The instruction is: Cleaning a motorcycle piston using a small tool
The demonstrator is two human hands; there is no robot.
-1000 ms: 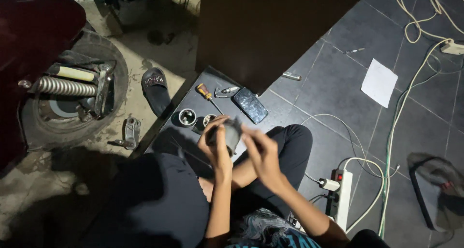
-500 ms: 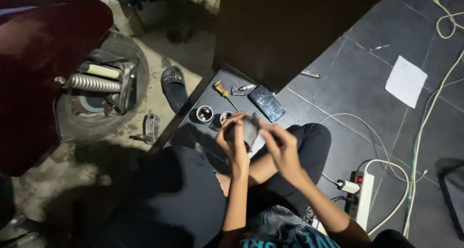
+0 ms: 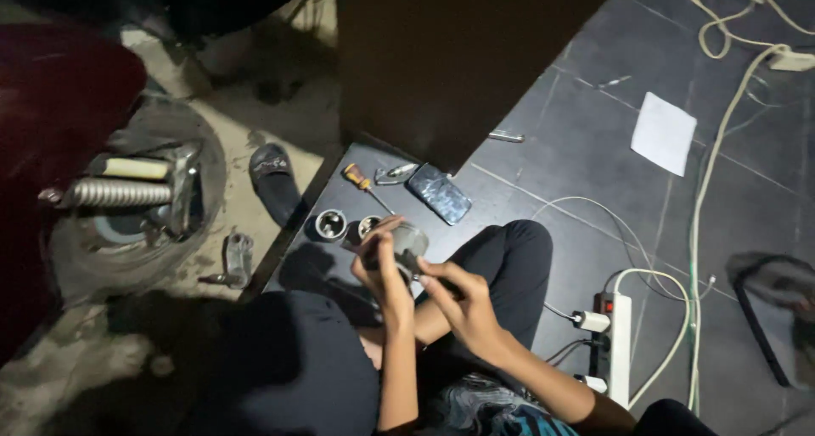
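My left hand [image 3: 384, 270] grips a small round metal part [image 3: 408, 242] held above my lap. My right hand [image 3: 463, 304] is right beside it, fingers pinched against the part's lower right side; what it holds there is hidden. On the dark floor just beyond lie two small metal cups [image 3: 330, 225], an orange-handled screwdriver [image 3: 360, 181], a shiny metal piece [image 3: 396, 174] and a dark phone [image 3: 438, 193].
A dark wooden cabinet [image 3: 450, 54] stands ahead. A scooter wheel with a spring shock [image 3: 110, 192] and red bodywork fill the left. A black sandal [image 3: 276, 181], white paper [image 3: 663, 133], a power strip [image 3: 617, 334] and cables lie on the floor.
The view has swung, so everything sits a little further right and lower. My hands stay together on the metal part, the right hand now lower on it.
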